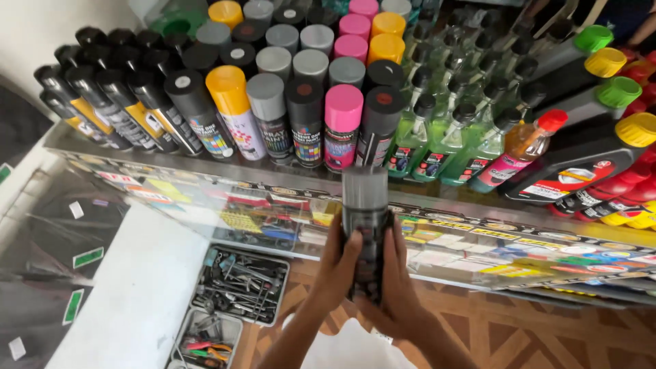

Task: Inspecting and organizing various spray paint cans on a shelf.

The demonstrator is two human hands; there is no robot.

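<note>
Both my hands hold one spray can [365, 205] upright in front of a glass counter. The can has a grey cap and a dark body and looks blurred from motion. My left hand [338, 266] wraps its left side and my right hand [396, 277] wraps its right side and bottom. Just beyond the can stand rows of spray cans [287, 102] with black, grey, orange, yellow and pink caps. The nearest are a pink-capped can [342, 126] and a black-capped can [378, 126].
Green liquid bottles [444, 130] and dark bottles with yellow and green caps [601, 143] fill the counter's right. Stickers and packets lie under the glass counter top [478, 232]. Trays of small tools [239, 283] sit low left beside a white surface [130, 301]. Patterned wood floor [547, 328] lies below.
</note>
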